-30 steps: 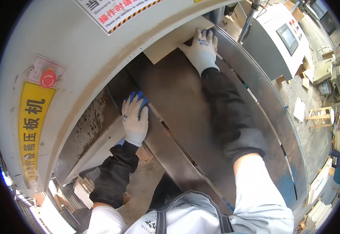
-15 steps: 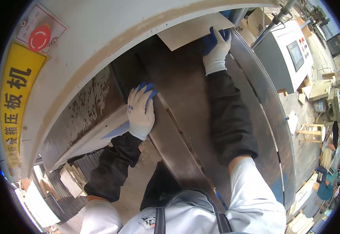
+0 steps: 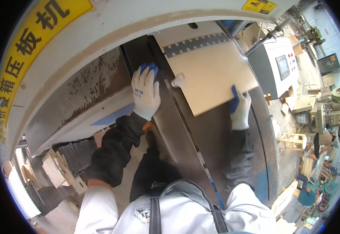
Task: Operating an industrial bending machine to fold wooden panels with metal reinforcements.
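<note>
A flat tan board [image 3: 213, 76] lies over the far part of the dark metal machine bed [image 3: 213, 140]. Across its far portion runs a dark grey strip [image 3: 197, 44] with rows of pale spots, and a small whitish piece [image 3: 179, 80] shows at its left edge. My right hand [image 3: 241, 111], in a white glove with blue fingers, grips the board's near right edge; its thumb is on top and the other fingers are partly hidden. My left hand [image 3: 145, 91], gloved alike, rests with fingers stretched on the bed's left metal rail [image 3: 170, 128], apart from the board.
A white machine frame [image 3: 111, 43] arches overhead from left to far right. Past the bed's right side stands a control cabinet [image 3: 273, 72] with a screen. Stacked dark panels [image 3: 78, 154] stand at lower left. A person [image 3: 306, 197] is at the far right.
My right hand has drawn the board nearer, so much more of it and its grey strip now show. My left hand stays on the rail. The view has shifted somewhat.
</note>
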A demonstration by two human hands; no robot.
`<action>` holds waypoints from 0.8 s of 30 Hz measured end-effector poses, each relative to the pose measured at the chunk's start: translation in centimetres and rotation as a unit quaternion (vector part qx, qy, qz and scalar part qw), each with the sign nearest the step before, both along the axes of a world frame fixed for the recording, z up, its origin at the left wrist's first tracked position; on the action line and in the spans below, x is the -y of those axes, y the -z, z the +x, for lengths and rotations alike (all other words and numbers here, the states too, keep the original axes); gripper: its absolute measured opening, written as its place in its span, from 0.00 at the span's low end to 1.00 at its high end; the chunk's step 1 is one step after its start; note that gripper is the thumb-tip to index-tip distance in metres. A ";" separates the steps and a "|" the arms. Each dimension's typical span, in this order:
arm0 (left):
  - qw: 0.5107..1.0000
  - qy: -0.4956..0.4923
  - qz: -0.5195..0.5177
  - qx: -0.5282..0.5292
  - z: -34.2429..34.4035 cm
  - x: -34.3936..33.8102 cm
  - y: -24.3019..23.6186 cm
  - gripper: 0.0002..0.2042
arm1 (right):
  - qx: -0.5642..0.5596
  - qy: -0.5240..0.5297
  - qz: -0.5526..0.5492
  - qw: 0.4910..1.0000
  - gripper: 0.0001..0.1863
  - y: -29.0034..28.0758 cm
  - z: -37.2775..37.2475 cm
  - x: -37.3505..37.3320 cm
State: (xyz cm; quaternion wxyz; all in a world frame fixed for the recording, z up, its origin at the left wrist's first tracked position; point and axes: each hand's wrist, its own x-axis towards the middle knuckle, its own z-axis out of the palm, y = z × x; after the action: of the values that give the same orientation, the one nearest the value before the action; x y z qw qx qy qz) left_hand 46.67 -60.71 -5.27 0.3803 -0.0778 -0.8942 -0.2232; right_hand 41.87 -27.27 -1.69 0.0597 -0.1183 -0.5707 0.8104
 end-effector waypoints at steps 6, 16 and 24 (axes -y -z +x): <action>0.997 0.019 -0.064 0.034 0.0 -0.7 -0.3 0.20 | 0.132 0.026 0.696 0.706 0.17 -4.1 12.9 -9.2; 0.967 0.049 -0.190 0.160 -1.4 -1.7 -1.0 0.28 | -0.034 -0.016 0.739 0.672 0.49 0.0 15.7 -7.2; 0.963 -0.003 -0.198 0.185 -7.2 -3.0 0.0 0.32 | -0.092 -0.010 0.731 0.676 0.44 0.7 8.6 -8.3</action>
State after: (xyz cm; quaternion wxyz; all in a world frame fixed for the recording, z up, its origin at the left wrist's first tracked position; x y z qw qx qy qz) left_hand 39.48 -57.71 -5.32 0.1862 -0.1064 -0.9754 -0.0516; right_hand 50.50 -18.99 -2.39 0.1712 0.0443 -0.9739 0.1420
